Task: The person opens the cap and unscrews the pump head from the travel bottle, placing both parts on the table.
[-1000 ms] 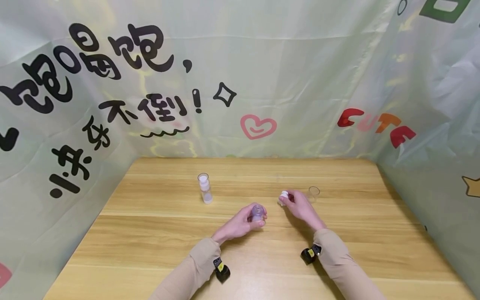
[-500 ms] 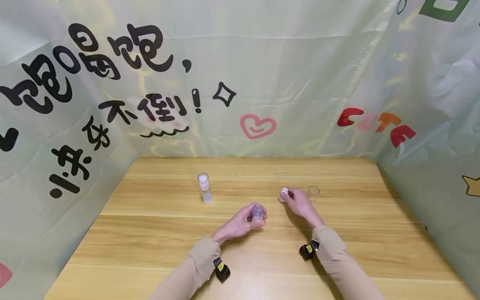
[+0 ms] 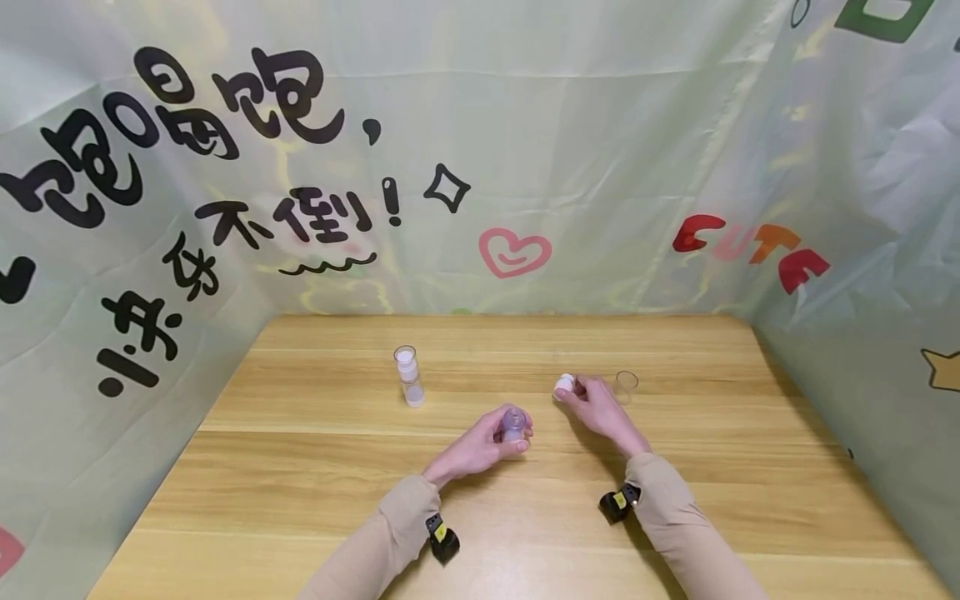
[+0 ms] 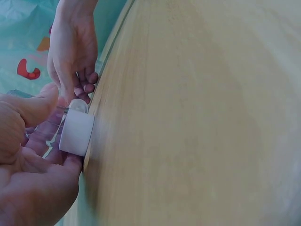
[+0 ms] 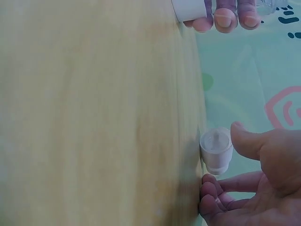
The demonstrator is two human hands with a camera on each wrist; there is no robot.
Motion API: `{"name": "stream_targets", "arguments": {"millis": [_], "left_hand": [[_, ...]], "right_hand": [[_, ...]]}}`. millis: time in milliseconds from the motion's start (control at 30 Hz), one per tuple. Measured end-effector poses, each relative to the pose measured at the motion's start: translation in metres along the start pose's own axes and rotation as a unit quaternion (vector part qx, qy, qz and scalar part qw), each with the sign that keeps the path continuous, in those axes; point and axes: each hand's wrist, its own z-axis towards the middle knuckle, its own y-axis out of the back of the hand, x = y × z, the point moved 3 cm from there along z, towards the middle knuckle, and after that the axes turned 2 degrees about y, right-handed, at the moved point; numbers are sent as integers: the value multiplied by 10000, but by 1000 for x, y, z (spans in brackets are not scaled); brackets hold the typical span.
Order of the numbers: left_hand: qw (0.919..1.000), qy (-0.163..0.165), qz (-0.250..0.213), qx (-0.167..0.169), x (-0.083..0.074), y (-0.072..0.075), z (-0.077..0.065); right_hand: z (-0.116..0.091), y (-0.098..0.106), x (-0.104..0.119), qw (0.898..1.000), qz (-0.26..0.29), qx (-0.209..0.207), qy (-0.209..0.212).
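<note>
Near the middle of the head view, the left hand (image 3: 486, 442) has its fingers curled round a clear bottle (image 3: 514, 426), gripping it above the counter (image 3: 300, 475). Right of it in the frame, the right hand (image 3: 597, 407) pinches a small white piece (image 3: 564, 384) between thumb and fingers; whether that piece is off the wood, I can't tell from here.

That piece worries me most: the hold looks to be fingertips only, so a slack pinch could let it tip or roll off. The bottle seems smooth, and a loose grip might let it slip. I'd mind the clear cup (image 3: 627, 386) just right of the right hand too; it is so hard to see that a careless sweep could topple it.

Counting up: two hands; two bottles, the held one and a second bottle (image 3: 410, 382) standing upright left of centre; one white piece; one clear cup; two black wrist cameras (image 3: 444, 543).
</note>
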Motion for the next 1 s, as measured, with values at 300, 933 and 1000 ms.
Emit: {"name": "stream_targets", "arguments": {"millis": [300, 933, 1000], "left_hand": [[9983, 51, 88, -579, 1, 16, 14], [9925, 171, 74, -1210, 2, 33, 59], [9925, 148, 52, -1215, 2, 33, 61]], "right_hand": [[0, -1, -1, 10000, -36, 47, 13], [-16, -1, -1, 9983, -58, 474, -324], [-19, 0, 0, 9981, -21, 507, -341]]}}
